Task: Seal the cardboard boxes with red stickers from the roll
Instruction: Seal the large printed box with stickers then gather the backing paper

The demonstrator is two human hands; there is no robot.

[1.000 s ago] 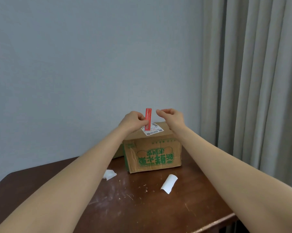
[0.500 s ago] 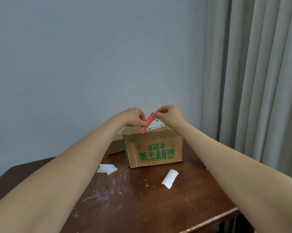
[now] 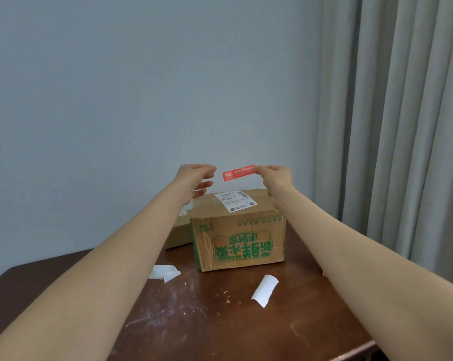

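Above a printed cardboard box (image 3: 238, 241), a red sticker (image 3: 239, 172) hangs level in the air, pinched at its right end by the fingers (image 3: 261, 170) of the right hand (image 3: 277, 178). Its left end is free: the left hand (image 3: 194, 182) waits just beside it, thumb and fingers spread apart and touching nothing, a narrow gap between their tips and the sticker's edge. The box stands on a dark, scuffed wooden surface (image 3: 194, 324), green lettering across its near face and a white shipping label (image 3: 235, 201) on its top, directly beneath the sticker. A second, plainer box (image 3: 177, 234) sits behind it to the left, partly hidden by the left forearm. Two scraps of white backing paper lie on the surface in front: a folded piece (image 3: 164, 272) near the left forearm and a curled strip (image 3: 265, 290) nearer the front edge. A grey curtain (image 3: 402, 113) hangs on the right.
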